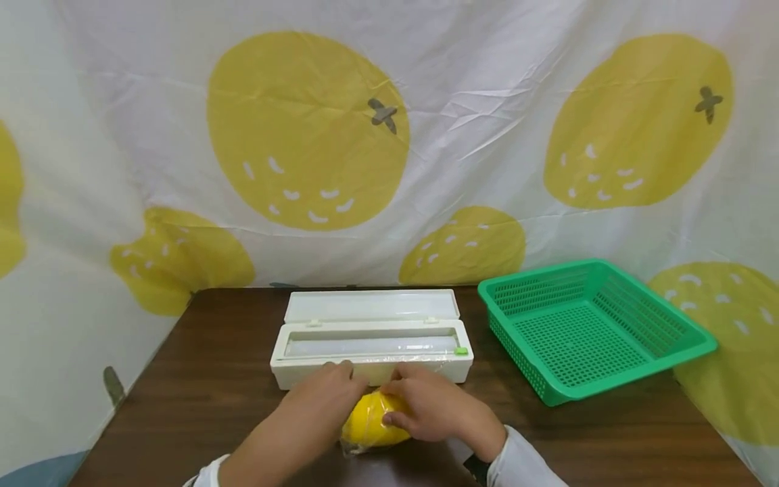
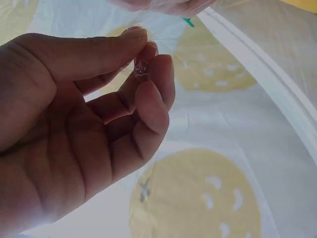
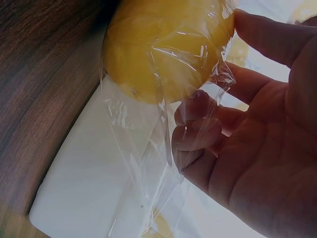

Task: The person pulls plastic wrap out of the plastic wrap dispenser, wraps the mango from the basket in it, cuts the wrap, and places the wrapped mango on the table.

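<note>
A smooth, rounded yellow fruit [image 1: 368,421] sits low in front of a white cling film dispenser [image 1: 298,374], with clear cling film [image 3: 163,119] draped over it. My right hand [image 1: 435,406] holds the fruit from its right side, thumb against it and fingers bent around the film. Between thumb and fingertips, my left hand [image 2: 99,99] pinches a gathered bit of film. In the head view the left hand covers part of the fruit's left side. From the fruit, the film stretches toward the dispenser, whose lid [image 1: 371,306] stands open behind a film roll [image 1: 371,346].
A green plastic basket [image 1: 700,343] stands on the right of the dark wooden table [image 1: 201,379]. The dispenser has a small green slider [image 1: 460,351] at its right end. Behind the table hangs a white cloth [image 1: 475,135] printed with yellow fruits.
</note>
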Demonstrator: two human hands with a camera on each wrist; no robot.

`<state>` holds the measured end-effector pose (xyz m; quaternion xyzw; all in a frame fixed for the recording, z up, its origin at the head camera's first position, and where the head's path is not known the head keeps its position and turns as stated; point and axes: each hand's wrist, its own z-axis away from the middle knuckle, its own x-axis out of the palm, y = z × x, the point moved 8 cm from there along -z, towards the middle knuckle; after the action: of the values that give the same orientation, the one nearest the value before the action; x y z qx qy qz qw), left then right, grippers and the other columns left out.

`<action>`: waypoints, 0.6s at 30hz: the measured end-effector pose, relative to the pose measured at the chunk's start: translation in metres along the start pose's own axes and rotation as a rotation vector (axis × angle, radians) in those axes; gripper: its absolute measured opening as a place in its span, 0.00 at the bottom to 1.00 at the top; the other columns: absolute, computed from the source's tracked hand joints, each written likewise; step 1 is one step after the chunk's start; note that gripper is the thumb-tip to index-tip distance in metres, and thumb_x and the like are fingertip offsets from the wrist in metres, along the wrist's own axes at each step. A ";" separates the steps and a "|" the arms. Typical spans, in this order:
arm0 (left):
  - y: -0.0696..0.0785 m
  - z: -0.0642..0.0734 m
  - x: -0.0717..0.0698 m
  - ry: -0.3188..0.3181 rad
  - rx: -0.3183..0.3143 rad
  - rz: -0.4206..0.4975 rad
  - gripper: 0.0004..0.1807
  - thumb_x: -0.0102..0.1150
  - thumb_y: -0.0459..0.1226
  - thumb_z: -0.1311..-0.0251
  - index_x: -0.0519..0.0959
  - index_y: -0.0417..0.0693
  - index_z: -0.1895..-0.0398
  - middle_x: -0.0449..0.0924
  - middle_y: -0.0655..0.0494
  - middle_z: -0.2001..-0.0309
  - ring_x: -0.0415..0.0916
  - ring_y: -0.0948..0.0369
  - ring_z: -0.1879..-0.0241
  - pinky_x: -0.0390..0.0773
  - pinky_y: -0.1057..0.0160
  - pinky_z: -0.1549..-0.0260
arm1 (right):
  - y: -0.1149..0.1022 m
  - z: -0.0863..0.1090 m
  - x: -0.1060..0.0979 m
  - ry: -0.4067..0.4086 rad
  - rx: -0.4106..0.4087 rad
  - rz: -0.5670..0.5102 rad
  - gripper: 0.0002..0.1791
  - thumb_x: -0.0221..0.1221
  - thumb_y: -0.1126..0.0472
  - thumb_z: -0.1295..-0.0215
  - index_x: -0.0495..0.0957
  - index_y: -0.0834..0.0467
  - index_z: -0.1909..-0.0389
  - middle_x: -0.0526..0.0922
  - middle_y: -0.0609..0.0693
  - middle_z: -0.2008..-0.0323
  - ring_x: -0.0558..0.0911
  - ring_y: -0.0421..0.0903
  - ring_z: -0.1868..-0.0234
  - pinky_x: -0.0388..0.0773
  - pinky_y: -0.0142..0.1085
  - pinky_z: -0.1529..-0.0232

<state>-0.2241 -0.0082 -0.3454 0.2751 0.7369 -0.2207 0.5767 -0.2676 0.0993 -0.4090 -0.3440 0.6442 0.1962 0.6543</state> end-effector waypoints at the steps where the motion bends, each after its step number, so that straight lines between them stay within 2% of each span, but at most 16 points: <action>1: 0.001 -0.006 0.001 -0.002 0.010 -0.004 0.17 0.75 0.24 0.57 0.78 0.45 0.66 0.71 0.54 0.73 0.69 0.59 0.74 0.75 0.64 0.73 | 0.000 0.000 0.000 0.000 -0.001 0.000 0.22 0.64 0.46 0.34 0.83 0.56 0.46 0.78 0.46 0.56 0.73 0.39 0.61 0.75 0.32 0.57; 5: 0.005 -0.025 0.011 -0.021 0.036 -0.016 0.17 0.75 0.25 0.55 0.81 0.46 0.62 0.73 0.54 0.71 0.69 0.58 0.73 0.75 0.65 0.72 | -0.001 0.000 0.000 0.007 -0.022 0.012 0.21 0.64 0.47 0.34 0.83 0.56 0.46 0.79 0.46 0.56 0.74 0.39 0.60 0.76 0.33 0.56; 10: 0.004 -0.044 0.028 -0.033 0.040 0.045 0.18 0.73 0.25 0.53 0.82 0.45 0.59 0.76 0.55 0.69 0.72 0.59 0.71 0.76 0.66 0.70 | -0.002 0.001 0.001 0.023 -0.065 0.054 0.24 0.63 0.47 0.32 0.81 0.56 0.41 0.82 0.48 0.46 0.79 0.43 0.47 0.77 0.37 0.42; 12: 0.002 -0.049 0.034 -0.045 0.037 0.081 0.16 0.72 0.25 0.52 0.82 0.44 0.60 0.76 0.55 0.69 0.73 0.60 0.70 0.77 0.66 0.69 | -0.002 0.001 0.002 0.019 -0.070 0.049 0.24 0.63 0.48 0.32 0.80 0.56 0.40 0.82 0.48 0.43 0.79 0.45 0.43 0.75 0.39 0.38; 15: -0.003 -0.055 0.042 -0.043 0.027 0.131 0.13 0.70 0.25 0.48 0.82 0.44 0.60 0.75 0.55 0.68 0.73 0.61 0.70 0.77 0.67 0.69 | 0.001 -0.001 0.003 0.011 -0.069 0.025 0.24 0.63 0.48 0.32 0.80 0.57 0.41 0.82 0.49 0.43 0.79 0.45 0.42 0.74 0.39 0.37; 18: -0.008 -0.057 0.048 -0.016 0.004 0.175 0.07 0.66 0.27 0.42 0.82 0.45 0.63 0.71 0.55 0.67 0.69 0.60 0.69 0.75 0.67 0.69 | 0.002 -0.001 0.003 0.016 -0.073 0.007 0.23 0.64 0.48 0.33 0.81 0.57 0.43 0.82 0.48 0.44 0.80 0.44 0.43 0.74 0.38 0.37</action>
<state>-0.2796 0.0299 -0.3783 0.3376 0.7051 -0.1731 0.5992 -0.2696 0.0993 -0.4120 -0.3670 0.6429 0.2194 0.6354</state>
